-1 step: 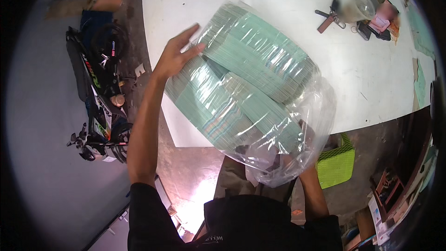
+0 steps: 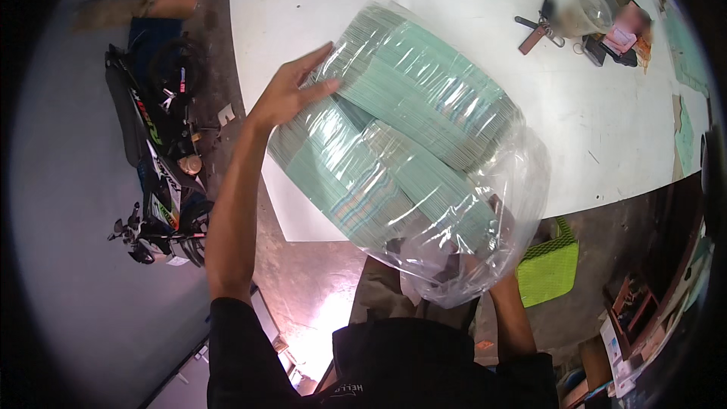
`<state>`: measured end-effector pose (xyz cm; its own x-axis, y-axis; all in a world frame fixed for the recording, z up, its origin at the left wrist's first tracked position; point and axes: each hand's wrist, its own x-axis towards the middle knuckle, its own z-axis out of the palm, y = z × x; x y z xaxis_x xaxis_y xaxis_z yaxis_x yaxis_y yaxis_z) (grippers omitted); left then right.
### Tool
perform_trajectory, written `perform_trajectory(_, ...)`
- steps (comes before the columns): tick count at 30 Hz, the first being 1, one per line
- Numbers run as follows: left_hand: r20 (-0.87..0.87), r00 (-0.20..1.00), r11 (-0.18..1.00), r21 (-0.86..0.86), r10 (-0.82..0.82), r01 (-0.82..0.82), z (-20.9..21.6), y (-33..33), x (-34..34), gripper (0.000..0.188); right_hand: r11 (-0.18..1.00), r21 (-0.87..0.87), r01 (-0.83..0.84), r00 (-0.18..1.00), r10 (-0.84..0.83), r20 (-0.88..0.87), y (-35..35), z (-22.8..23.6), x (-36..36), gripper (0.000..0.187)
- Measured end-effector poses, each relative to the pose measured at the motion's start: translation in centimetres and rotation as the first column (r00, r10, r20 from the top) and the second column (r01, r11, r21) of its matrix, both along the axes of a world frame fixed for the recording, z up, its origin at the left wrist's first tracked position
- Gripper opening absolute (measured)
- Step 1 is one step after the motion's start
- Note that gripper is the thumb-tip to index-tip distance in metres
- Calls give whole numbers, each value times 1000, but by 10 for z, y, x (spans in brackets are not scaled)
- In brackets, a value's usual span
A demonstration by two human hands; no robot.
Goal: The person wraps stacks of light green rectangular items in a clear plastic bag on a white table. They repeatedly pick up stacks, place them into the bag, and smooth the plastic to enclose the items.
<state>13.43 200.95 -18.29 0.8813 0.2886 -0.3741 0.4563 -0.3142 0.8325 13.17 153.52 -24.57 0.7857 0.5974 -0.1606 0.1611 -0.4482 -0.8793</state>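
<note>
Head view: left fingers (image 2: pixel 313 58) spread on clear bag (image 2: pixel 524 170); right hand (image 2: pixel 482 266) veiled beneath, fingers' state unclear.

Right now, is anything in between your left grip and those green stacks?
Yes, the clear plastic bag: at its left edge, its film lies between the left grip and the green stacks.

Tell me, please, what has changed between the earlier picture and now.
Very little: the left hand has shifted slightly right and down at the upper-left side of the clear plastic bag, whose loose end hangs a touch lower. No new grip or release is visible. The pale green stacks inside and the white table look the same.
</note>
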Motion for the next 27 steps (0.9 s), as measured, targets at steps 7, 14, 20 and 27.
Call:
perform_trajectory(7,6,1000,999,-42,9,-8,0,-13,-9,63,996,-40,74,978,-64,199,22,9,12,75)
perform_trajectory(14,26,999,999,-30,40,-39,-5,0,-2,56,989,-75,128,959,-104,264,45,15,13,72)
perform_trajectory(20,63,997,999,7,48,-48,-22,9,-8,58,981,-101,168,952,-135,276,48,26,1,70)
perform_trajectory(27,33,996,996,-28,87,-86,-17,13,-10,53,983,-82,162,951,-134,279,56,23,14,68)
